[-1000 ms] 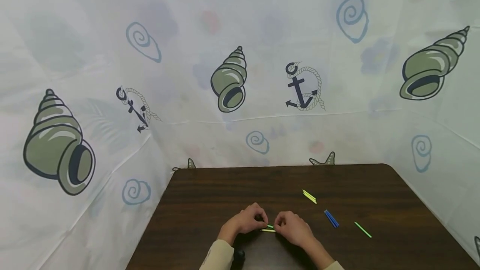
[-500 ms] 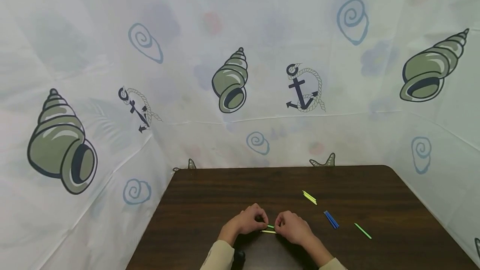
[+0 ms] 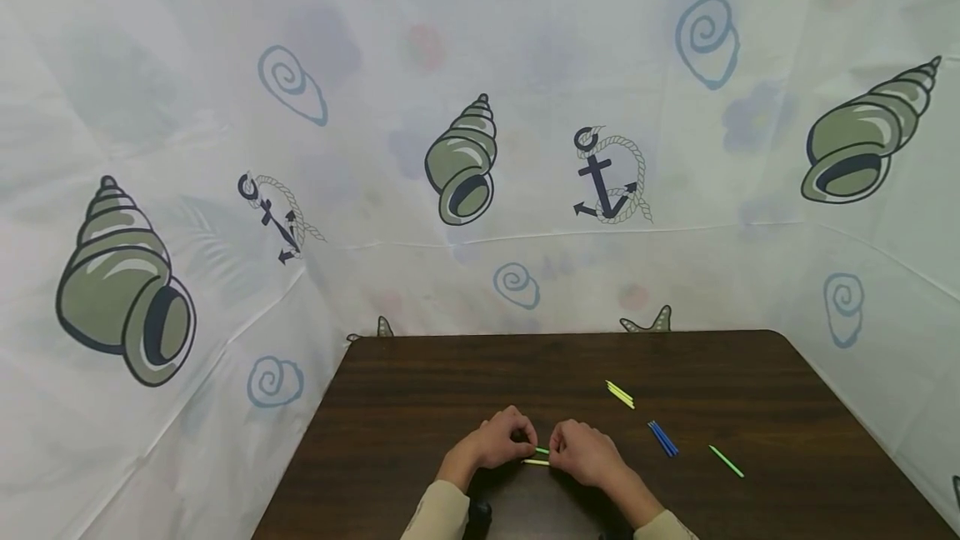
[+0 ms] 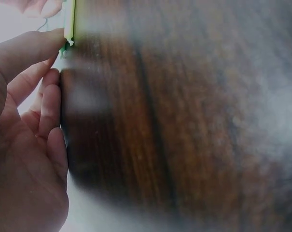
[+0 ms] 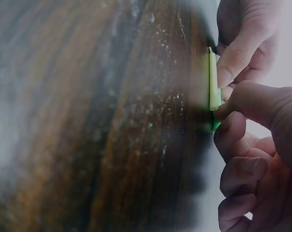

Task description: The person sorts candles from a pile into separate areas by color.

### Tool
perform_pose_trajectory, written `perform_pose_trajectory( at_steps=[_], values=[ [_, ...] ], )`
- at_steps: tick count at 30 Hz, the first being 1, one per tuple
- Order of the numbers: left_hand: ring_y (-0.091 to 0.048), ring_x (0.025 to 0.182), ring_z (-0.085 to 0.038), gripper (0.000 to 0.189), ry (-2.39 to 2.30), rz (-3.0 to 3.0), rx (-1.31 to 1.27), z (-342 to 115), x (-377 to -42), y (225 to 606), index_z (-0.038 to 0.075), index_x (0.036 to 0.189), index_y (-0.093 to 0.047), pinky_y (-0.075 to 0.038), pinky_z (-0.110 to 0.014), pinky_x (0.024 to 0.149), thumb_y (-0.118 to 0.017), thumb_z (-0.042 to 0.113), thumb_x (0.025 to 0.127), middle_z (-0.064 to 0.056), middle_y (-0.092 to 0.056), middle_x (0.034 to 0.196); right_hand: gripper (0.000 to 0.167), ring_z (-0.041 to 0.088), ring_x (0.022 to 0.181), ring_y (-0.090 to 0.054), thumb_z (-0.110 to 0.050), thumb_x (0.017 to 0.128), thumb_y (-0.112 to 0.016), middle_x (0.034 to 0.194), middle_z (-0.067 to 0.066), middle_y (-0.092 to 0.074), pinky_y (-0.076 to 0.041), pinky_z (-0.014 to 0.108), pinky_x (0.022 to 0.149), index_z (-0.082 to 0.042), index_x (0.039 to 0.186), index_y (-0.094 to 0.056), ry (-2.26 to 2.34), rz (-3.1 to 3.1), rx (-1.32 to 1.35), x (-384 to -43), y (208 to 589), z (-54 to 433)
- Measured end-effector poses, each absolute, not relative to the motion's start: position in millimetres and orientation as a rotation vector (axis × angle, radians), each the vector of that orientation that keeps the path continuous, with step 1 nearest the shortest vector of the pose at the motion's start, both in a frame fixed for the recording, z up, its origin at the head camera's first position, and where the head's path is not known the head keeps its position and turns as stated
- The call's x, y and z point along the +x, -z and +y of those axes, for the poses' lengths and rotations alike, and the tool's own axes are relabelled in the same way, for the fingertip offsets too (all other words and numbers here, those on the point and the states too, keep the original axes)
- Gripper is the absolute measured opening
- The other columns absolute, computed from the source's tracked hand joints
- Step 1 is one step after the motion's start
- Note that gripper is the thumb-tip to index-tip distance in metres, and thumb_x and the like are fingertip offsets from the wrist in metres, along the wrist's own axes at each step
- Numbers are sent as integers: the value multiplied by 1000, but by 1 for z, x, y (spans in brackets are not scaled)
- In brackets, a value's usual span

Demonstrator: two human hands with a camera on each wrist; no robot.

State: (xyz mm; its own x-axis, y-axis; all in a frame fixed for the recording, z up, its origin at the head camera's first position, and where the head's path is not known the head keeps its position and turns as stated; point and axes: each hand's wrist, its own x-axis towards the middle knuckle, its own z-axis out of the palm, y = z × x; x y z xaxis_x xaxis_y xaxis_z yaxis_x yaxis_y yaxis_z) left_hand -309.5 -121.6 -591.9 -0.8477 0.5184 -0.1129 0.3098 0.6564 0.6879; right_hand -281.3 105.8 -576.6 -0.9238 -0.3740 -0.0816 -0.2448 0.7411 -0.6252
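At the near middle of the table my left hand [image 3: 501, 438] pinches the left end of a short green plastic stick [image 3: 542, 450] between thumb and finger. The fingers of my right hand [image 3: 587, 452] hold its other end. A yellow stick [image 3: 536, 462] lies alongside, just on the near side of the green one. In the left wrist view the ends of the yellow stick [image 4: 71, 21] and the green stick [image 4: 63, 50] show beside the thumb. The right wrist view has the yellow stick [image 5: 213, 79] running past both thumbs, with the green stick's tip [image 5: 216, 125] below the right thumb.
To the right on the dark wooden table [image 3: 420, 373] lie several yellow sticks [image 3: 620, 394], a small group of blue sticks [image 3: 663, 438] and a green stick [image 3: 726, 461]. A black object [image 3: 478, 513] is by the left forearm. A shell-patterned curtain [image 3: 375, 148] surrounds the table.
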Motion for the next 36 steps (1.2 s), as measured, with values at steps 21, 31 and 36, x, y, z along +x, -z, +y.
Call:
perform_pose_trajectory(
  at_steps=[21, 31, 36],
  values=[
    [-56, 120, -19, 10, -1009, 2552, 679, -122, -302, 577, 28, 101, -78, -29, -75, 116, -71, 31, 106, 10, -60, 122, 14, 12, 64, -53, -20, 89, -79, 72, -9, -59, -39, 33, 58, -23, 85, -66, 908, 2805, -475, -269, 572, 120],
    [-49, 137, -32, 8, -1006, 2528, 669, -123, -302, 579, 29, 105, -77, -20, -81, 119, -72, 35, 105, 8, -57, 128, 9, 15, 64, -54, -18, 93, -75, 75, -5, -60, -39, 34, 57, -21, 90, -67, 1004, 2813, -329, -259, 567, 136],
    [-50, 133, -28, 9, -1005, 2493, 633, -124, -296, 573, 28, 109, -78, -19, -80, 120, -77, 32, 102, 9, -57, 129, 7, 15, 63, -54, -18, 94, -75, 75, -5, -60, -38, 34, 56, -20, 91, -68, 1055, 2815, -241, -255, 569, 147]
  ],
)
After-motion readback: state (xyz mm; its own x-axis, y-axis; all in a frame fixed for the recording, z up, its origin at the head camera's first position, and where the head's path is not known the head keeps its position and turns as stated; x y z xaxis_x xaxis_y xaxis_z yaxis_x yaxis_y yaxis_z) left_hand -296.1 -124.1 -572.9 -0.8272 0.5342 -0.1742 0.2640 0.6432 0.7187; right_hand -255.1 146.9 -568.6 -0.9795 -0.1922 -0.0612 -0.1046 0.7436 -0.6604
